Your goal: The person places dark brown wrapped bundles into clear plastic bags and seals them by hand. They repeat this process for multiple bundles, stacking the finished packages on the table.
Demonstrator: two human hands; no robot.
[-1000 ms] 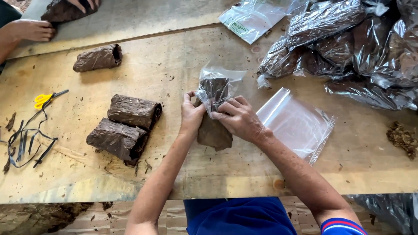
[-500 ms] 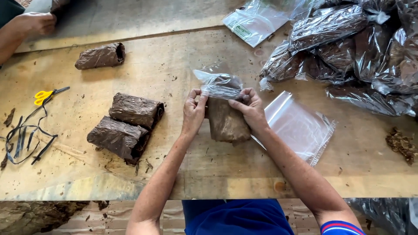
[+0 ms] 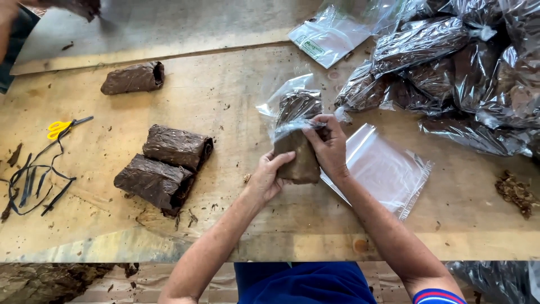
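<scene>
Left hand (image 3: 269,175) grips the lower end of a dark brown rolled leaf bundle (image 3: 296,160). Right hand (image 3: 329,147) pinches the clear plastic bag (image 3: 287,104) over its top, above the plywood desk (image 3: 236,101).

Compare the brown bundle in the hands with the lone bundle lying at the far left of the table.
The held bundle is half inside a clear bag; the lone bundle is bare. The held bundle is gripped by the left hand and right hand; the lone bundle lies untouched. The held one points away from the person; the lone one lies crosswise. Both are dark brown leaf rolls.
</scene>
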